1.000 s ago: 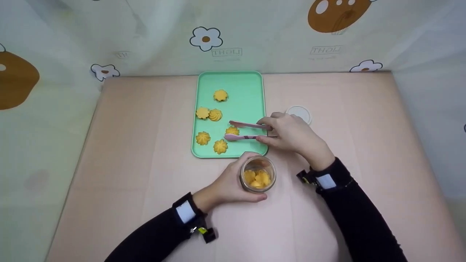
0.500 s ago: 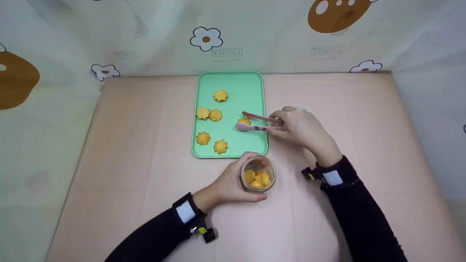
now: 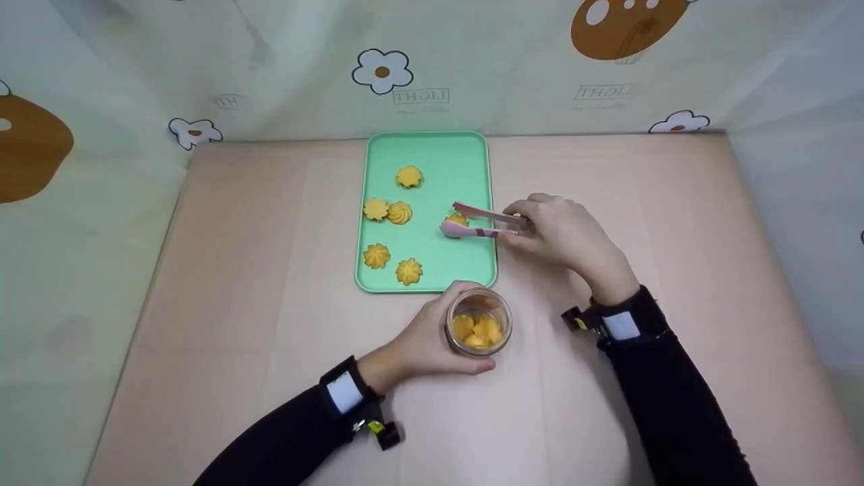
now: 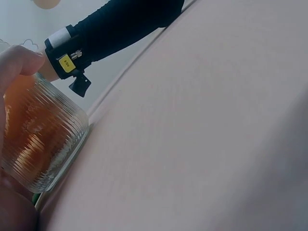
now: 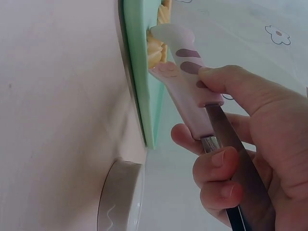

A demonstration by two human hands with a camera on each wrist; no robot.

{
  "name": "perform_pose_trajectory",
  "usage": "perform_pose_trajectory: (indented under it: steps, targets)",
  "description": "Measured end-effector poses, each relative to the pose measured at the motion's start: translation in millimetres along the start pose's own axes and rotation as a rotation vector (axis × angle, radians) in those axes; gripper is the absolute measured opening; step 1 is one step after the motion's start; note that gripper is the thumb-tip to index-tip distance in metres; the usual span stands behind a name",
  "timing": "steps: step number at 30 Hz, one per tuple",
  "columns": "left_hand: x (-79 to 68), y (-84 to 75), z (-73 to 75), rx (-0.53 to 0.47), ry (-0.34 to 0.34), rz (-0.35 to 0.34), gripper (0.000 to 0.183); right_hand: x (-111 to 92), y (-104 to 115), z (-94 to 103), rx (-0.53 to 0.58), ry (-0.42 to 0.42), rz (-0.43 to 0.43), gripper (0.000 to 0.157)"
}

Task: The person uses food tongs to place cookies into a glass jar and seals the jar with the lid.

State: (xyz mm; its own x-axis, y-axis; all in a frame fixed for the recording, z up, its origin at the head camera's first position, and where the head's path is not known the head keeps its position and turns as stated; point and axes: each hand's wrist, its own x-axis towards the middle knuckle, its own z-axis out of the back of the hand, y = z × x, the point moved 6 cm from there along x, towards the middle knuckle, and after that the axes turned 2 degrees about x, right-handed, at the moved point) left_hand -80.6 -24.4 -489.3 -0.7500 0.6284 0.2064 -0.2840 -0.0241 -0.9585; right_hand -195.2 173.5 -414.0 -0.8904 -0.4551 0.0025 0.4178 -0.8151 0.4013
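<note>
The right hand [image 3: 563, 233] pinches pink tongs [image 3: 480, 223] by their handle end, thumb on one arm and curled fingers [image 5: 219, 175] under the other. The tong tips close on a yellow cookie [image 3: 457, 220], held over the right part of the green tray [image 3: 442, 152], near its right rim. In the right wrist view the cookie [image 5: 155, 48] sits squeezed between the pink tips [image 5: 178, 45], just beyond the tray edge [image 5: 139, 82].

The left hand [image 3: 422, 341] wraps round a ribbed glass jar [image 3: 478, 322], thumb on the near side and fingers curled behind it. The jar stands upright and open on the table [image 3: 270, 270], just in front of the tray's near right corner, and holds several cookies. From the left wrist the jar's ribbed wall [image 4: 41, 139] shows the orange contents, with a fingertip [image 4: 17, 60] pressed against its upper side.

Five more cookies lie on the tray: one toward the far end [image 3: 409, 177], two touching at the left [image 3: 387, 211], and two near the front edge [image 3: 376, 256] [image 3: 408, 271]. A white lid [image 5: 122, 197] lies flat on the table right of the tray; in the head view the right hand covers nearly all of it. Between the tongs and the jar mouth lies only the tray's near right corner. A flower-printed curtain [image 3: 381, 71] closes in the table behind and at the sides.
</note>
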Motion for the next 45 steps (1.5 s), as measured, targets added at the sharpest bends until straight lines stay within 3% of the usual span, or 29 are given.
perform_pose_trajectory:
  steps: [22,27,33,39,45]
  targets:
    - [-0.4,-0.6,0.5,0.006,-0.003,0.003,0.092,-11.4,-0.5,28.3,0.058,-0.065,0.036,0.039]
    - [-0.1,-1.1,0.4,0.01,-0.004,-0.006,0.091,-28.4,12.8,54.6,0.104,-0.121,0.12,0.035]
    - [-0.1,-0.5,-0.1,-0.006,-0.01,-0.002,0.093,-64.0,38.9,94.2,0.168,-0.184,0.307,0.031]
    - [-1.0,0.2,-0.8,-0.015,-0.005,0.021,0.097,-94.5,59.3,112.5,0.216,-0.12,0.435,0.039]
    - [-0.8,0.3,-0.8,-0.034,0.0,0.021,0.093,-108.5,71.4,109.5,0.183,0.006,0.395,0.034]
